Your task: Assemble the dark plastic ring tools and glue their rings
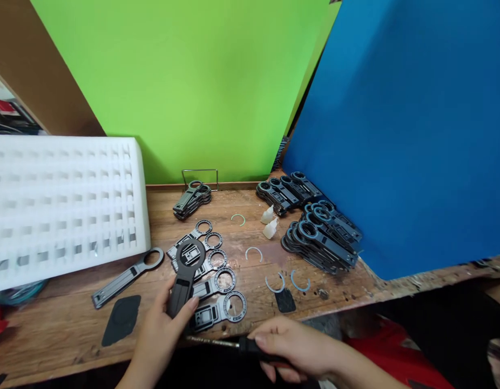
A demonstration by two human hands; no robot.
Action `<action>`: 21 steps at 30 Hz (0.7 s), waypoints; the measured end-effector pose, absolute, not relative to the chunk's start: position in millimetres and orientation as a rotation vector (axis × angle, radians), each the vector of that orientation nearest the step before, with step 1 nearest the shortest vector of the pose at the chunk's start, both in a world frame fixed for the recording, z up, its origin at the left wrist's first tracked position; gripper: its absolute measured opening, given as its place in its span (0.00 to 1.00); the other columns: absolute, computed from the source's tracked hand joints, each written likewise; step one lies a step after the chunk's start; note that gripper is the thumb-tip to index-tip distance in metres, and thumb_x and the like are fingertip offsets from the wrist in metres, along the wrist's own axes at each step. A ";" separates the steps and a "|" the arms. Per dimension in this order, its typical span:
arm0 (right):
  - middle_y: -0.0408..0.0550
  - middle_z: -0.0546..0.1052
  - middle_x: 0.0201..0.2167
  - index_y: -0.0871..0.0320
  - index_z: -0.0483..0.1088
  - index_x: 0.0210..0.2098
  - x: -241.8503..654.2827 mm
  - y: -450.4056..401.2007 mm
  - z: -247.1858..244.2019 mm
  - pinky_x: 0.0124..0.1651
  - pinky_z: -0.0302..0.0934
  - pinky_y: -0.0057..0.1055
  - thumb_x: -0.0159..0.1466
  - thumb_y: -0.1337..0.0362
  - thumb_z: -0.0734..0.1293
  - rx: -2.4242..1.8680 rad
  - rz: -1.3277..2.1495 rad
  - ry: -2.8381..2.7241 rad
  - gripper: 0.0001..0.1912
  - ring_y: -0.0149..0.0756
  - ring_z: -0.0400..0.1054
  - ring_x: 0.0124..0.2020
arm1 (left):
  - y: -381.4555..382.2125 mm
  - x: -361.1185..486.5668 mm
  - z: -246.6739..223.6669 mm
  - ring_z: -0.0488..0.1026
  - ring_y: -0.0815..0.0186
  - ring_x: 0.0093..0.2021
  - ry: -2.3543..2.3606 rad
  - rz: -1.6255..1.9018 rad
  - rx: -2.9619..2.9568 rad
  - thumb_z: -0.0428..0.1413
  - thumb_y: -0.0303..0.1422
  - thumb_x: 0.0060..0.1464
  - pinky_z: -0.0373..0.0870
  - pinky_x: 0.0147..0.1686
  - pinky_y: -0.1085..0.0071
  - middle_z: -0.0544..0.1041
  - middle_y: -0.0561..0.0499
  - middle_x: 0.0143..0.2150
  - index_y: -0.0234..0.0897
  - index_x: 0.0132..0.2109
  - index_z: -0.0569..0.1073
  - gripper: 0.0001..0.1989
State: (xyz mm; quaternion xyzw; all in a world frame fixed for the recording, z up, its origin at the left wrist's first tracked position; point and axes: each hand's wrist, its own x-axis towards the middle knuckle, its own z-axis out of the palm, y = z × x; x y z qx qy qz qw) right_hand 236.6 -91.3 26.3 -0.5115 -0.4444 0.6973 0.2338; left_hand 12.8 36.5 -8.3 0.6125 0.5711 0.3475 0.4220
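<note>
My left hand is closed around a dark flat bracket with a ring at one end, its ring pointing away from me. My right hand grips the black handle of a screwdriver at the table's front edge. The metal shaft points left, toward my left wrist; where its tip sits is hidden or too blurred to tell. Under and beside the held part lie several similar grey ring-ended parts in a slanted row. Another ring-ended part lies to the left.
Stacked ring-ended parts stand at right, with a smaller pile at the back. Thin open rings, whitish pieces and dark pads lie about. White slotted foam, a green panel and a blue panel border the table.
</note>
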 end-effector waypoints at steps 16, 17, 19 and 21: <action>0.49 0.78 0.37 0.56 0.72 0.45 258.2 -94.5 16.7 0.41 0.63 0.32 0.66 0.55 0.55 -1.902 1.018 -1.588 0.19 0.37 0.71 0.37 | 51.0 7.3 -4.3 0.68 0.68 0.23 1.319 1.059 1.140 0.63 0.46 0.35 0.64 0.21 0.75 0.72 0.57 0.25 0.44 0.45 0.70 0.27; 0.50 0.77 0.42 0.56 0.71 0.48 269.4 -92.5 12.0 0.45 0.62 0.35 0.67 0.55 0.55 -1.976 0.844 -1.583 0.20 0.39 0.70 0.42 | 49.2 7.0 -0.7 0.63 0.72 0.18 1.188 1.066 1.001 0.63 0.45 0.37 0.58 0.17 0.78 0.67 0.61 0.20 0.44 0.44 0.69 0.25; 0.52 0.74 0.49 0.55 0.68 0.52 297.6 -87.6 0.6 0.52 0.59 0.40 0.67 0.56 0.55 -2.135 0.454 -1.588 0.19 0.43 0.67 0.50 | 44.8 6.7 6.3 0.54 0.75 0.14 0.994 0.978 0.769 0.62 0.43 0.42 0.52 0.12 0.81 0.61 0.63 0.16 0.45 0.43 0.68 0.21; 0.54 0.74 0.49 0.58 0.68 0.52 326.1 -82.6 -10.4 0.53 0.59 0.43 0.67 0.59 0.56 -2.252 0.168 -1.616 0.19 0.45 0.66 0.50 | 41.3 6.4 8.9 0.60 0.75 0.16 0.944 0.908 0.597 0.61 0.42 0.41 0.59 0.15 0.81 0.66 0.60 0.19 0.42 0.42 0.70 0.20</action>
